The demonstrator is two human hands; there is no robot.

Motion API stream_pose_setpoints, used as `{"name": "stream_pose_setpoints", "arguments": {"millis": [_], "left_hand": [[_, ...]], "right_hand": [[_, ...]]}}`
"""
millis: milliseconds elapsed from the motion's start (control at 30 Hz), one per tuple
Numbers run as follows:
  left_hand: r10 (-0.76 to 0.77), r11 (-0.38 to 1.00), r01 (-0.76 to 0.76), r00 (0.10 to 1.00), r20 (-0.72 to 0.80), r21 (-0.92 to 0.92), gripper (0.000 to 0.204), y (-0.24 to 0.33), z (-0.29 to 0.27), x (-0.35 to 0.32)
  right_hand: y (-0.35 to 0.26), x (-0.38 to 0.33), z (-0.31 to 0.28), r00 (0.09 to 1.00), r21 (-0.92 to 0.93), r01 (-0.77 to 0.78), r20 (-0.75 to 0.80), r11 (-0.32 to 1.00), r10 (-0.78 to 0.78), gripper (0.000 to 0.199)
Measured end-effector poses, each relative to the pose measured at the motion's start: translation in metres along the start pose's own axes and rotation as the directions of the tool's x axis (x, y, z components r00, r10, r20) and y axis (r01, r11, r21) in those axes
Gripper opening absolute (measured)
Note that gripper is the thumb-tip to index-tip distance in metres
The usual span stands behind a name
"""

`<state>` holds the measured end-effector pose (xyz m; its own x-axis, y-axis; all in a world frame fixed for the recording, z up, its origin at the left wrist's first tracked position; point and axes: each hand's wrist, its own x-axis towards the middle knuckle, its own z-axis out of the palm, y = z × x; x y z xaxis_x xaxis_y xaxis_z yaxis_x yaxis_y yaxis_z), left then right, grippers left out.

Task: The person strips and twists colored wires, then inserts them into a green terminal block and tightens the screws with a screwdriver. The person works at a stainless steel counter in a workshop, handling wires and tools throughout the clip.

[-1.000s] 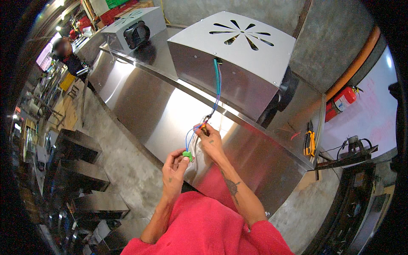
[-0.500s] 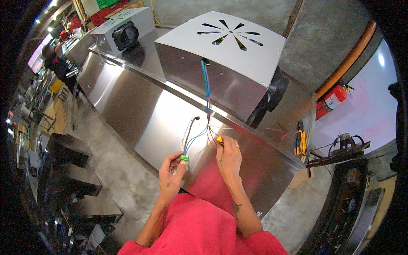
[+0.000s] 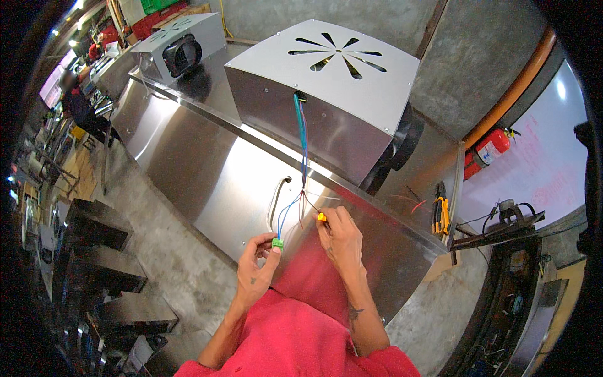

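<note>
Green connector (image 3: 277, 243): pinched in left hand (image 3: 256, 267), seemingly to steady blue wires (image 3: 280, 220) beyond it. Yellow object (image 3: 322, 217): gripped in right hand (image 3: 342, 242).

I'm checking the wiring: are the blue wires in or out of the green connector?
In, it appears: the blue wires run down to the green connector in the left hand and end there. Cannot tell how firmly.

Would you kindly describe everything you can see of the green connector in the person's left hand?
The green connector is a small, blocky piece that looks like plastic; its finer details are too small to make out. The left hand holds it between thumb and fingers, the thumb covering its lower part. Blue wires meet its upper edge. It is seen against the shiny metal panel.
</note>
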<state>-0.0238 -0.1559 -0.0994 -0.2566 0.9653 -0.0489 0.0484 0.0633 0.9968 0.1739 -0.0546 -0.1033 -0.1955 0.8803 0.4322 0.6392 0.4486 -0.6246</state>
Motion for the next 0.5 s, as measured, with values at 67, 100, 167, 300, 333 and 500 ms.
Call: {"name": "stream_pose_setpoints", "arguments": {"millis": [67,100,167,300,333,500], "left_hand": [[-0.02,0.999,0.021,1.0,-0.012,0.05,0.031,0.004,0.0,-0.001],[-0.028,0.997,0.03,0.999,-0.018,0.073,0.032,0.007,0.0,0.0],[-0.032,0.998,0.033,0.999,-0.01,0.055,0.032,0.009,0.0,-0.001],[-0.097,0.995,0.097,0.995,-0.003,0.009,0.034,0.019,0.002,-0.004],[-0.089,0.996,0.089,0.996,0.002,-0.009,0.035,0.019,0.002,-0.004],[-0.086,0.991,0.093,0.994,0.069,-0.098,0.038,0.008,0.0,-0.012]], "right_hand": [[-0.005,0.001,0.0,0.998,0.042,-0.061,0.034,0.997,0.059,0.015],[-0.003,0.0,0.001,0.992,0.108,-0.113,0.061,0.988,0.107,0.016],[-0.002,0.0,0.001,0.958,0.242,-0.27,0.17,0.932,0.233,0.019],[0.005,-0.011,-0.007,0.811,0.501,-0.556,0.502,0.663,0.301,0.022],[0.005,-0.014,-0.007,0.782,0.56,-0.594,0.57,0.577,0.253,0.023],[-0.014,-0.03,-0.018,0.701,0.645,-0.713,0.651,0.275,0.291,0.022]]}}
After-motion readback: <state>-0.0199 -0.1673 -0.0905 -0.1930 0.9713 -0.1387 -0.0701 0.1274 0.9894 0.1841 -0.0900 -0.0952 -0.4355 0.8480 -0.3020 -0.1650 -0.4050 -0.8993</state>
